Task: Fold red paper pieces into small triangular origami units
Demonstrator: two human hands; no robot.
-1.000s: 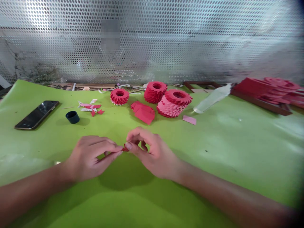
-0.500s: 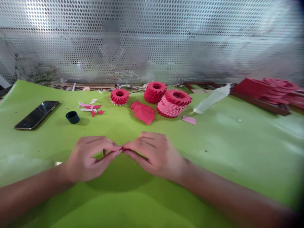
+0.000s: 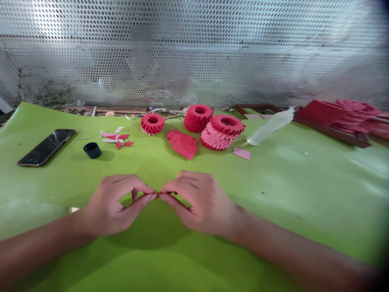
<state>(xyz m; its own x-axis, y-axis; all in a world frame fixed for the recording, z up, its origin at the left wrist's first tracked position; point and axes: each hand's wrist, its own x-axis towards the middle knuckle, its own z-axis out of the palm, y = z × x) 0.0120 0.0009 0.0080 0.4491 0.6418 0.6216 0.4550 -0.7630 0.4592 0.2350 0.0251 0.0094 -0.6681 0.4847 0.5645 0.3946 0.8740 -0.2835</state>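
Note:
My left hand (image 3: 115, 205) and my right hand (image 3: 197, 200) meet low over the green table (image 3: 304, 194), fingertips together. Both pinch a small red paper piece (image 3: 158, 194), of which only a thin sliver shows between the fingers. Farther back lie a small pile of red paper sheets (image 3: 182, 144) and three red folded-paper rings: a small ring (image 3: 152, 123), a taller ring (image 3: 198, 117) and a wide pink-and-red ring (image 3: 222, 131).
A phone (image 3: 46, 147) lies at the left, a dark cap (image 3: 92, 150) and paper scraps (image 3: 114, 138) beside it. A pink slip (image 3: 242, 153) and a clear glue bottle (image 3: 270, 125) lie right of the rings. Red paper stacks (image 3: 343, 115) sit far right. A perforated metal screen (image 3: 212, 52) stands behind.
My right hand's fingers have closed down flat over the red piece, hiding most of it. Both hands have sunk slightly toward the table.

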